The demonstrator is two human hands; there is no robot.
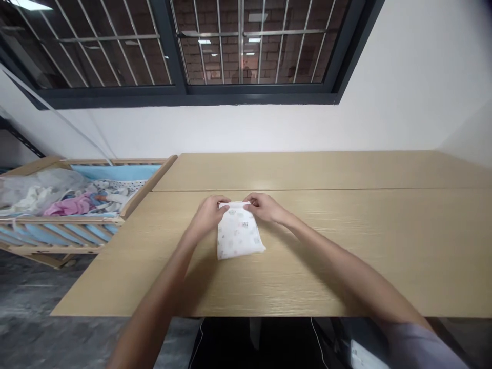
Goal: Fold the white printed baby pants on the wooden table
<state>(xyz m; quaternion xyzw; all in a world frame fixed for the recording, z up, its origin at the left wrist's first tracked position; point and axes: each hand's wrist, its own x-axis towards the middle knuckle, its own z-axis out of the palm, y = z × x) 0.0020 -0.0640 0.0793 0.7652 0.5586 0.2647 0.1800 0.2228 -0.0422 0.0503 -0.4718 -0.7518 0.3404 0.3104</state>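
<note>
1. Cloth: white printed cloth (239, 233) with small pastel motifs, folded into a flat rectangle and lying on the near panel of a wood-grain table (346, 256), its long axis pointing away from the person and its lower right corner slightly uneven.
2. Left hand (207, 215): at the far left corner of the cloth, fingers (221, 202) curled and close together, pinching the top edge.
3. Right hand (265, 207): at the far right corner of the cloth, fingers (248, 201) likewise close together and pinching the same edge. The hands stand just apart, with a short stretch of the folded edge showing between them. The exact position of either thumb cannot be told.
4. Right forearm: bare, ending at a grey sleeve (418, 348) near the lower right corner of the view.
5. Surroundings: a wooden crib (61, 221) stands beside the table's left side, lined with blue padding (115, 171). It holds a heap of clothing, including a pink garment (69, 206). Beyond the table, a white wall (230, 128) rises below a dark-framed window (184, 89) with metal bars (221, 46). Dark trousers (261, 343) show below the near table edge.
</note>
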